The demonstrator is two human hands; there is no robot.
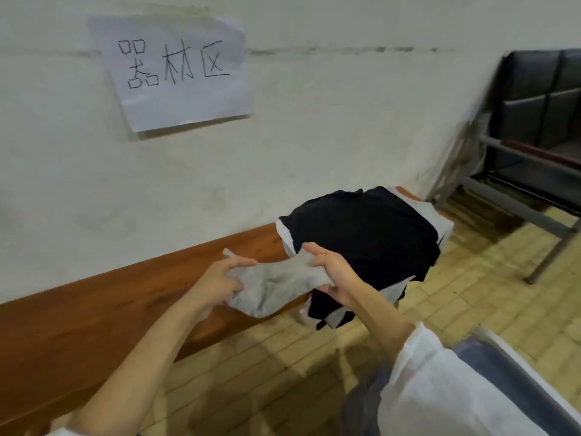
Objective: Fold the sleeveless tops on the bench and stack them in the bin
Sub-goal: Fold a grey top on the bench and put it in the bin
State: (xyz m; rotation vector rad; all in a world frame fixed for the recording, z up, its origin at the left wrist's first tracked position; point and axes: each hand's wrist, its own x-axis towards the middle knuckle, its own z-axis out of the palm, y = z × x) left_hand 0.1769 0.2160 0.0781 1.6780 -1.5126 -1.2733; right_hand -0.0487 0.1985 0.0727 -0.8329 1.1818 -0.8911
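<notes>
Grey soft cloth top point(276, 287) hangs bunched between both hands, just over the front edge of the long brown wooden counter point(94, 316). The left grip point(220, 278) pinches one end and the right grip point(333, 275) pinches the other, fingers curled into the cloth. It looks light and floppy, so I think holding it by the shoulder straps would let it fall flat. Farther along, at the counter's right end, lies a heap of black and white tops point(361, 231). I cannot tell where the bin is.
</notes>
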